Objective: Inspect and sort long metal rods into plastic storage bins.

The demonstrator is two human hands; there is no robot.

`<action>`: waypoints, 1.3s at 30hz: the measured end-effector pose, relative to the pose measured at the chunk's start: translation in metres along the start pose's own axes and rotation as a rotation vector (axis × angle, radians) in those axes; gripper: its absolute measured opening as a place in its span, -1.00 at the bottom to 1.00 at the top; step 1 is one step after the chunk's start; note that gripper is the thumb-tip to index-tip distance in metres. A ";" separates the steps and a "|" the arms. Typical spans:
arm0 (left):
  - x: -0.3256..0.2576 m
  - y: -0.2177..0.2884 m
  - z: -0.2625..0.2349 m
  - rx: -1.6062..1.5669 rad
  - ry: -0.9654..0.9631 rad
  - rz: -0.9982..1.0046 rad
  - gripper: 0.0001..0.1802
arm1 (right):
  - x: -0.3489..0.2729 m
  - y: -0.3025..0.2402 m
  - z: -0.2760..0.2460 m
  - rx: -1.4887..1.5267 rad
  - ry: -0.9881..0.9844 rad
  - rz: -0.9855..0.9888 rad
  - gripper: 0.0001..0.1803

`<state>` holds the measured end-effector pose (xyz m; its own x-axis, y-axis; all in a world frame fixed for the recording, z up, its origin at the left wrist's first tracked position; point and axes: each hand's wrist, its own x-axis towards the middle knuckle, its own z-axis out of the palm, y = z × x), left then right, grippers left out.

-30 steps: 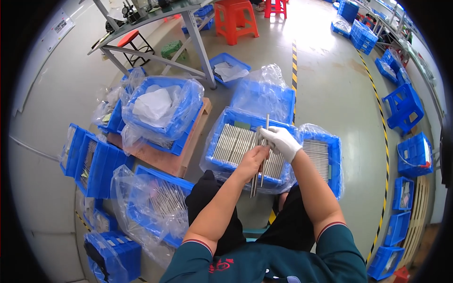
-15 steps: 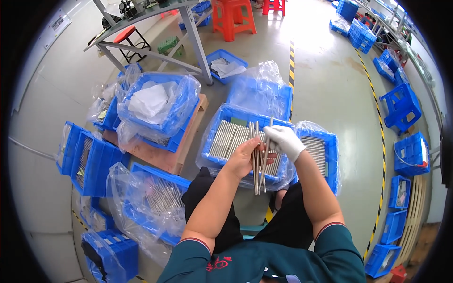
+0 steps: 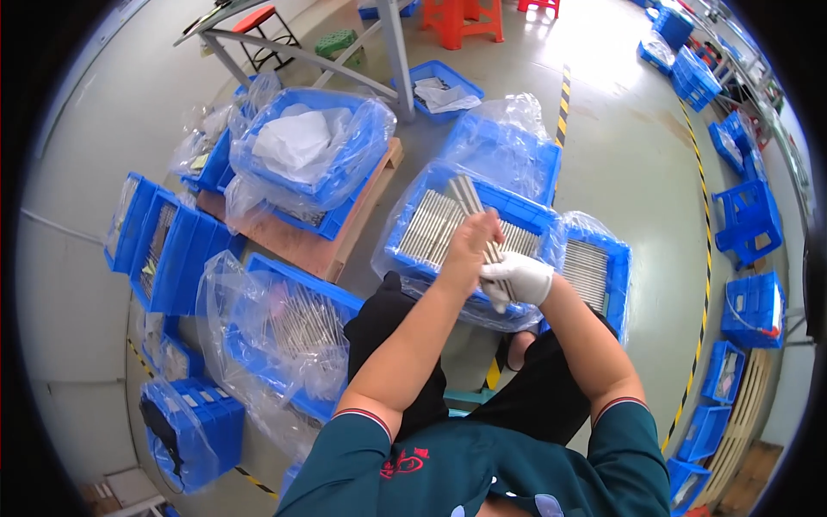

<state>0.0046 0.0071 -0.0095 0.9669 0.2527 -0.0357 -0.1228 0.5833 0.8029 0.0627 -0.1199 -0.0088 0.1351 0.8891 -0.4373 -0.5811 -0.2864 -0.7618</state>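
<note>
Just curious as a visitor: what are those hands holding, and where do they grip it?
A bundle of thin metal rods, held at its lower end between the bare left hand and gloved right hand, over a blue bin.

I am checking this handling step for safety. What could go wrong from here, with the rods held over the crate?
1. The left hand is bare on the bundle of thin metal rods; only the right hand is gloved, so rod ends might scratch it.
2. The bundle fans out above the hands, so a rod might slip into the blue crate and disturb the rows.
</note>
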 end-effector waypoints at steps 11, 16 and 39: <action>-0.037 -0.004 0.037 0.789 -0.042 0.295 -0.68 | 0.041 -0.007 -0.112 -1.559 0.719 0.241 -0.40; -0.037 0.010 0.043 0.719 -0.166 0.167 -0.69 | 0.104 -0.032 -0.107 -1.922 0.292 0.404 -0.48; -0.031 0.049 0.018 0.537 -0.015 0.043 -0.66 | 0.257 0.010 -0.106 -2.329 -0.081 -0.088 -0.87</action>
<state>-0.0273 0.0135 0.0415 0.9672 0.2539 0.0092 -0.0344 0.0949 0.9949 0.1761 0.0676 -0.1793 0.0449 0.9078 -0.4170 0.9898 0.0161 0.1416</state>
